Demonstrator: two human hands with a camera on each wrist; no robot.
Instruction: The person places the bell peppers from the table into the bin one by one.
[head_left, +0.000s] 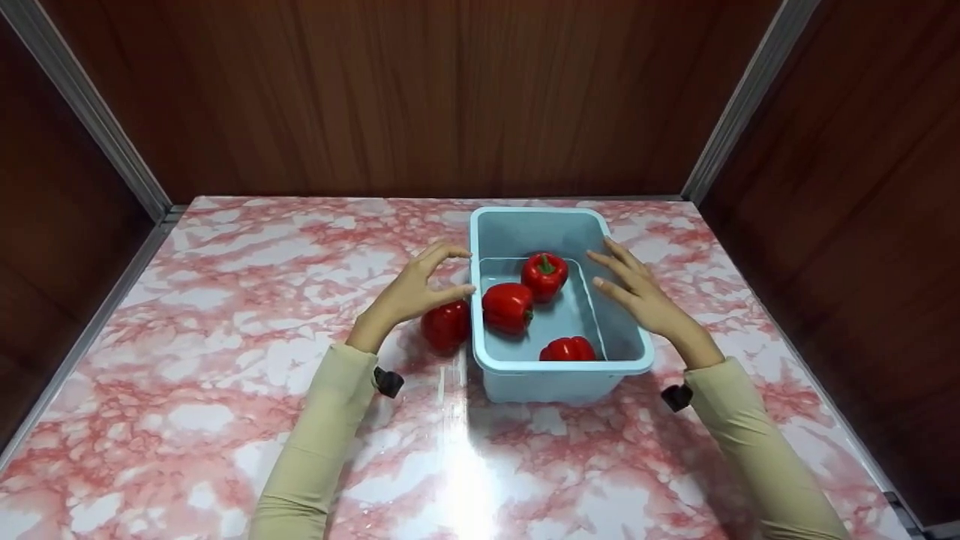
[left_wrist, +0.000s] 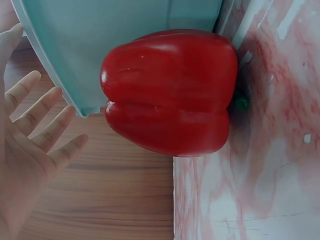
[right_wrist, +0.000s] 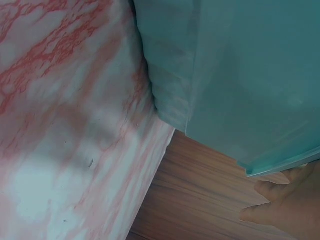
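A light blue plastic bin (head_left: 562, 385) stands on the table with three red bell peppers in it. One pepper (head_left: 544, 274) has its green stem upward, one (head_left: 508, 307) lies by the left wall, and another (head_left: 568, 349) is partly hidden by the front rim. Outside, a fourth red bell pepper (left_wrist: 170, 95) sits against the bin's left side. My left hand (head_left: 412, 289) hovers above that pepper, thumb and fingertips right at the left rim, fingers loosely spread. Over the right rim reaches my right hand (head_left: 637, 292), its fingers spread and overlapping the bin's inside; neither hand grips anything.
The table (head_left: 202, 337) has a red and white marbled top. Brown wood-grain panels (head_left: 420, 97) rise at the back and both sides, joined by metal corner posts (head_left: 750, 90). Small black devices (head_left: 388, 382) are worn at both wrists.
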